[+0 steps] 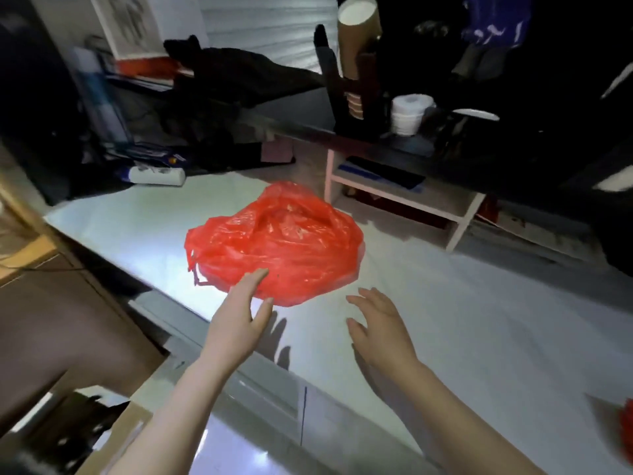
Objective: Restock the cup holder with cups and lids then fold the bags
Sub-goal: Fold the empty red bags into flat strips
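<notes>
Cup holder (pixel 344 97) holds cups (pixel 358 46), lids (pixel 407 114) beside; red bag (pixel 274 241) on table (pixel 479 320); left grip (pixel 236 323), right grip (pixel 380 327) spread, empty.

The bag (pixel 277 238) lies on the table (pixel 479 320) at frame centre. Below it, the left hand (pixel 239 317) overlaps the bag's near edge. The right hand (pixel 376 323) is at the bag's lower right, apart from it. Behind the bag, at upper right, stands a low shelf (pixel 404 197). Above that is the cup holder (pixel 356 84), with a stack of lids (pixel 409 114) just to its right.
</notes>
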